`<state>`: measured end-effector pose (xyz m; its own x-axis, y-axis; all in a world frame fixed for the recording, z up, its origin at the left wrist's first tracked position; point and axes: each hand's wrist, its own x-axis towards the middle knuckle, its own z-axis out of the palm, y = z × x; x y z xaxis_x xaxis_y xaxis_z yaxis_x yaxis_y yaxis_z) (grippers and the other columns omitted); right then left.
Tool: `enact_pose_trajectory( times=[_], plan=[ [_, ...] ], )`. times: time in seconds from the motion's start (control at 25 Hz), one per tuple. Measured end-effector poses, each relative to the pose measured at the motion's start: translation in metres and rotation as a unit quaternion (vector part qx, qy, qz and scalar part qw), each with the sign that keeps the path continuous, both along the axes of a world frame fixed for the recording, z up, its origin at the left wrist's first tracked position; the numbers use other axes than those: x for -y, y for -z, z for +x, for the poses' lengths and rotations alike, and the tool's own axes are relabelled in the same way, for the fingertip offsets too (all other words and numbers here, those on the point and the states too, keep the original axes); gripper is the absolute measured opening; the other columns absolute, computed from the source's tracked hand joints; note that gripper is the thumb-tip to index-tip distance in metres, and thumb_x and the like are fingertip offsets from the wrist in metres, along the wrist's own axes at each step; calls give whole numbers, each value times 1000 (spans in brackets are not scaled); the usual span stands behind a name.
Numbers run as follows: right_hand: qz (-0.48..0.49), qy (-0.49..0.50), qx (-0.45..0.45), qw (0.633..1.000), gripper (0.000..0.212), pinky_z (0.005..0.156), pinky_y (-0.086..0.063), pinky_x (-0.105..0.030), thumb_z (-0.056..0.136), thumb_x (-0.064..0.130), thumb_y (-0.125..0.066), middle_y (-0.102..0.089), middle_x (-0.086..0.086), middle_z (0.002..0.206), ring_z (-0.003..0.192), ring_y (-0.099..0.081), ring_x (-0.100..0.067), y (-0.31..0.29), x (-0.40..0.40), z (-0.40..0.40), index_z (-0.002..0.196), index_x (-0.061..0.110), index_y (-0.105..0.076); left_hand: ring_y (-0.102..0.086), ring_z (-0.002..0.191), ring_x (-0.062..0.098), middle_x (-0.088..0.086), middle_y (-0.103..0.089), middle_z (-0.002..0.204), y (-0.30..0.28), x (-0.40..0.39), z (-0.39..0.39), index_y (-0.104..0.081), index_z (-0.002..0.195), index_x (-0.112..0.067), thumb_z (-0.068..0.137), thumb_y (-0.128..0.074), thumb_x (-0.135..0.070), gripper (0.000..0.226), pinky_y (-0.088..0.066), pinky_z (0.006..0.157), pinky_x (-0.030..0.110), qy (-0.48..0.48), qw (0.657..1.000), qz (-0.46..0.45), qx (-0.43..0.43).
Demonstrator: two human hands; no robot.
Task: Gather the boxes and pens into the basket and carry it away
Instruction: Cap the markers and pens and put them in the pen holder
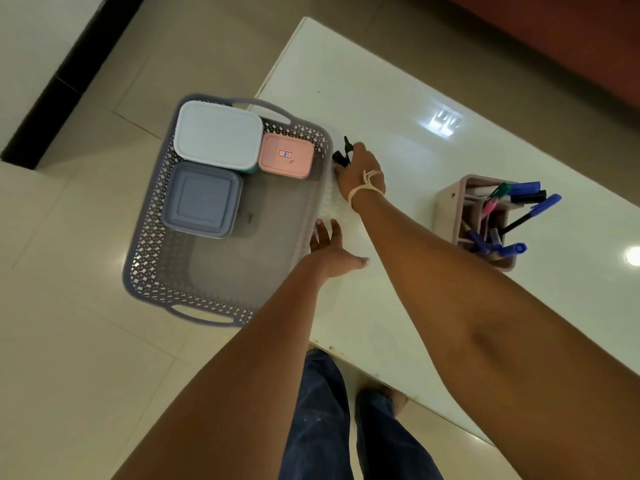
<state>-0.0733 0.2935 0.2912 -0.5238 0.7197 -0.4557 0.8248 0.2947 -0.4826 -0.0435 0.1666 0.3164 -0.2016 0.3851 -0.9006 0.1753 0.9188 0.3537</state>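
Two hands work at the basket's right wall. Left hand: fingers straight and spread, pressed against that wall, holding nothing, forearm extended forward. Right hand: fingers curled round black pens just beside the rim, arm outstretched over the table. Basket overhangs the table edge, holding three boxes: white box, pink box, grey-blue box. Pen holder stands well apart.
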Motion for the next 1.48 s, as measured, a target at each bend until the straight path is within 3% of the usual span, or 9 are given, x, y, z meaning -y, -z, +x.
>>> enact_pose_trajectory(
  times=[0.16, 0.24, 0.32, 0.4, 0.48, 0.8, 0.96, 1.16, 1.48],
  plan=[
    [-70, 90, -24, 993, 37, 82, -52, -38, 91, 38, -55, -62, -10, 107, 96, -61, -29, -2, 22, 63, 116, 11, -52, 11, 150, 31, 11, 16, 162, -11, -12, -4, 4, 155, -15, 96, -46, -50, 86, -4, 120, 45, -71, 997, -21, -9],
    [-118, 174, -55, 976, 31, 75, -48, -32, 87, 34, -63, -63, -6, 98, 90, -61, -26, -6, 33, 104, 107, 11, -58, -25, 145, 35, 18, -25, 157, -15, -21, 0, -32, 148, -6, 98, -47, -34, 59, -26, 115, 42, -234, 972, 19, -20],
    [-131, 205, -83, 966, 27, 71, -45, -28, 83, 34, -67, -65, -3, 92, 84, -61, -21, -15, 45, 134, 100, 13, -63, -57, 112, 32, 13, -65, 113, -22, -26, 13, -64, 113, -5, 96, -50, -21, 27, -45, 96, 37, -373, 922, 98, -20],
    [-133, 191, -118, 965, 21, 66, -44, -28, 84, 31, -67, -64, 2, 80, 71, -57, -14, -26, 54, 149, 97, 14, -65, -57, 84, 22, 3, -60, 80, -35, -28, 31, -62, 77, -15, 94, -57, -22, 20, -48, 86, 35, -398, 908, 132, 2],
    [-119, 172, -138, 968, 11, 62, -40, -24, 88, 24, -62, -55, 9, 69, 62, -50, -8, -38, 59, 159, 93, 14, -61, -56, 79, 20, 7, -62, 80, -38, -30, 49, -58, 66, -20, 91, -62, -21, 26, -53, 89, 37, -424, 895, 138, 30],
    [6, 16, -185, 983, 29, 72, -46, -29, 102, 24, -34, -59, 1, 94, 82, -55, -15, -60, 73, 205, 120, 15, -54, -68, 93, 19, 7, -71, 91, -51, -24, 70, -61, 93, -9, 97, -56, -22, 15, -54, 91, 33, -654, 702, 182, 214],
    [29, -9, -160, 987, 33, 75, -47, -30, 102, 26, -33, -61, -5, 102, 85, -56, -17, -61, 72, 223, 126, 15, -54, -70, 87, 20, 9, -72, 91, -55, -21, 82, -61, 92, -10, 96, -57, -22, 13, -55, 84, 32, -605, 738, 203, 219],
    [39, -2, -137, 990, 30, 70, -45, -29, 101, 23, -41, -64, -10, 92, 79, -56, -22, -76, 67, 235, 115, 9, -63, -68, 102, 21, 10, -71, 107, -60, -19, 100, -69, 112, -12, 94, -60, -15, 21, -52, 98, 33, -456, 860, 222, 63],
    [-115, 163, -170, 965, 31, 54, -33, -14, 99, 24, -48, -57, 0, 86, 69, -50, -14, -89, 51, 239, 115, 11, -70, -70, 92, 23, 4, -72, 88, -58, -35, 125, -73, 93, -17, 96, -56, -16, 17, -56, 93, 40, -392, 869, 296, -64]
  ],
)
